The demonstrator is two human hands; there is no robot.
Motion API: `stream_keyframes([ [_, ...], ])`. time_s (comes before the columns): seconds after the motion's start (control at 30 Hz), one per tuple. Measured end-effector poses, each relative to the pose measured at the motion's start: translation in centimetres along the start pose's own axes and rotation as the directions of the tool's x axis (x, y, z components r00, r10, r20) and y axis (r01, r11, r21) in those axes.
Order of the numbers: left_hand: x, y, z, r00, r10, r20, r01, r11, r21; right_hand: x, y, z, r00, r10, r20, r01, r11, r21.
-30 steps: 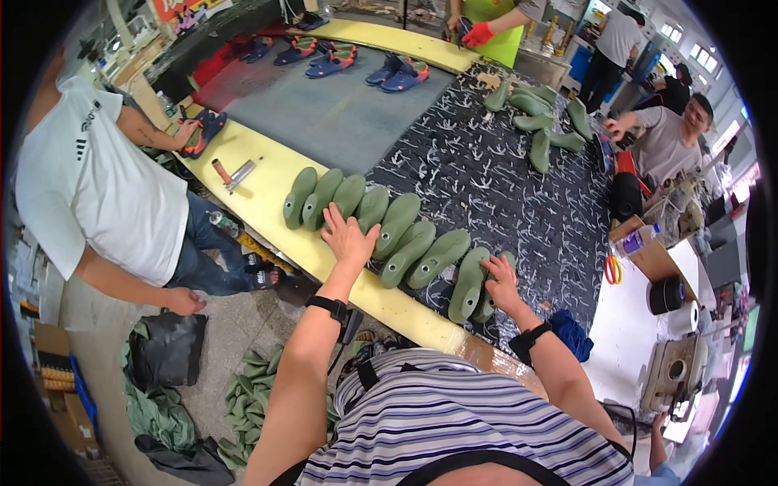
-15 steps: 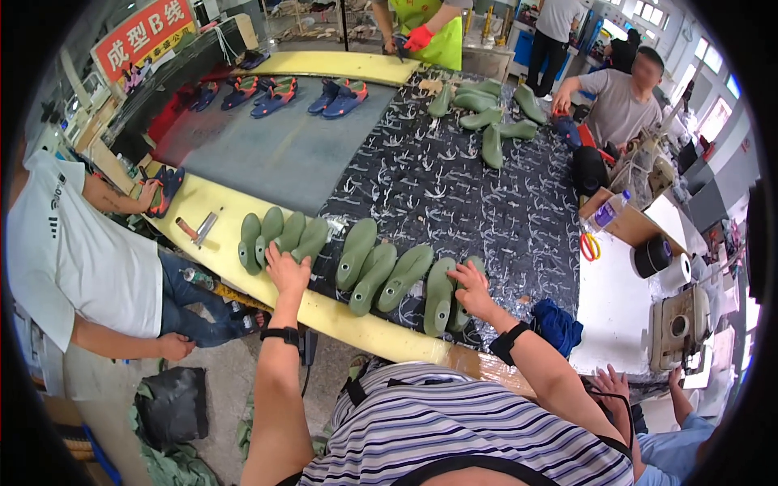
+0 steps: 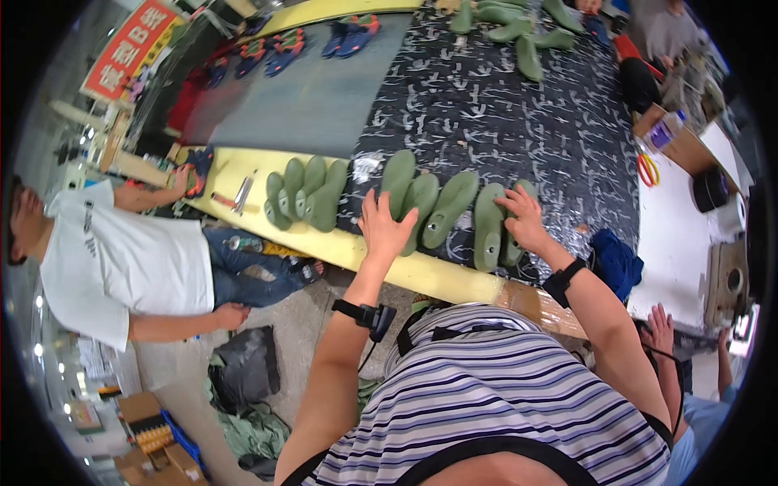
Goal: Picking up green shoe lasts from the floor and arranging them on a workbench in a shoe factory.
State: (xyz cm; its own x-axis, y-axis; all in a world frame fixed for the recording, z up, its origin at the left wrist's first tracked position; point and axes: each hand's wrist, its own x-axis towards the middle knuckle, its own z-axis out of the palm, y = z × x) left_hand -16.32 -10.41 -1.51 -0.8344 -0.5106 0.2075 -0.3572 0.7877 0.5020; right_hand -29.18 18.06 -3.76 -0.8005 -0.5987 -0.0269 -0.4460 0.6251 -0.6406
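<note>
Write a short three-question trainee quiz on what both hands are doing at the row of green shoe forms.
1. True or false: the left hand rests on the green shoe forms near the middle of the row.
2. Which surface do the forms under the hands lie on? A) the bare yellow strip B) the dark patterned sheet C) the grey mat
3. Fill in: the right hand touches the pair of forms at the ____ end of the row.

Key:
1. True.
2. B; their heels reach toward the yellow edge.
3. Right.
</note>
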Motion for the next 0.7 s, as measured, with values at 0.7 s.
stream_keyframes([
  [0.7, -0.2, -2.6, 2.4, 0.978, 0.109, -0.177, -0.094, 0.991, 0.092, -0.2, 0.4, 0.2, 0.999, 0.016, -0.029, -0.016, 1.000, -0.021],
])
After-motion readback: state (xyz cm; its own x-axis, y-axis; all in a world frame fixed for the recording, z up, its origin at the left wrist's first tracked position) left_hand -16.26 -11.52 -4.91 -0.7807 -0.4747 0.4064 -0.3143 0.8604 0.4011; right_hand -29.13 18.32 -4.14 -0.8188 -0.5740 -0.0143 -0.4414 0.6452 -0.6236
